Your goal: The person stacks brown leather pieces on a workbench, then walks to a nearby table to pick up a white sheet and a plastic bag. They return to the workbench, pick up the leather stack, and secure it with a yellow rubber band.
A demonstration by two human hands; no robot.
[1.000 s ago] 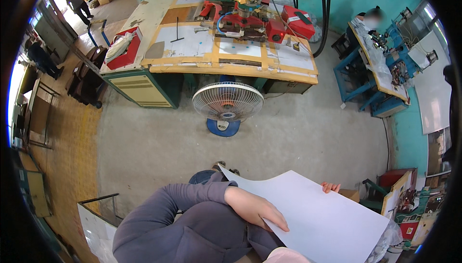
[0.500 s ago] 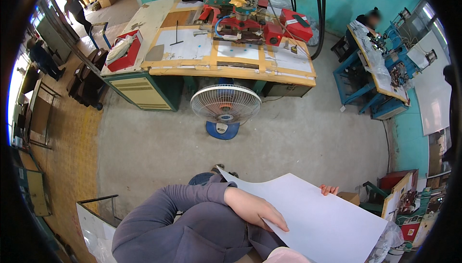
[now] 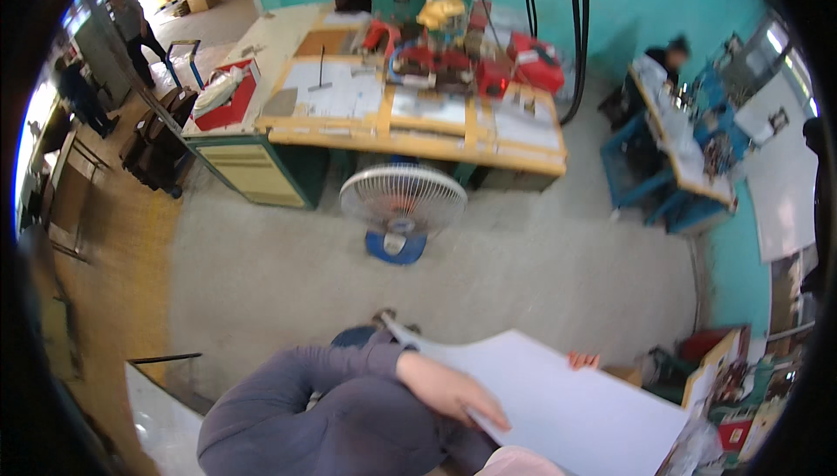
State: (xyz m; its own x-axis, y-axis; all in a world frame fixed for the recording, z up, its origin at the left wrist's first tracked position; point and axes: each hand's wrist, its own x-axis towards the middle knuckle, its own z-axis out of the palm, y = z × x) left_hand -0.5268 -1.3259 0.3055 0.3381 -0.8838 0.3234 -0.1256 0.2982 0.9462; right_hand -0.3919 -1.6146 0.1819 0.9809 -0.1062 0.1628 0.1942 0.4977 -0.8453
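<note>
A large white sheet (image 3: 567,406), thin and slightly curved along its left edge, lies tilted in front of my body at the lower right. My left hand (image 3: 449,391) comes across from the left in a grey sleeve and grips the sheet's near left edge, fingers on its upper face. Over the far edge curl the fingertips of my right hand (image 3: 584,360); the rest of that hand and its forearm are hidden beneath the sheet. The picture is a little blurred.
Ahead stands a floor fan (image 3: 403,201) before a workbench (image 3: 418,143) carrying a green and red machine. A person sits at a blue-framed bench (image 3: 671,145) on the right. Two people stand far left, near dark chairs (image 3: 157,149). Another machine bench (image 3: 715,371) is close at right.
The whole view has shifted slightly, with the fan and benches lower in the picture. Both hands keep their hold on the sheet. The far-left person by the trolley has changed posture.
</note>
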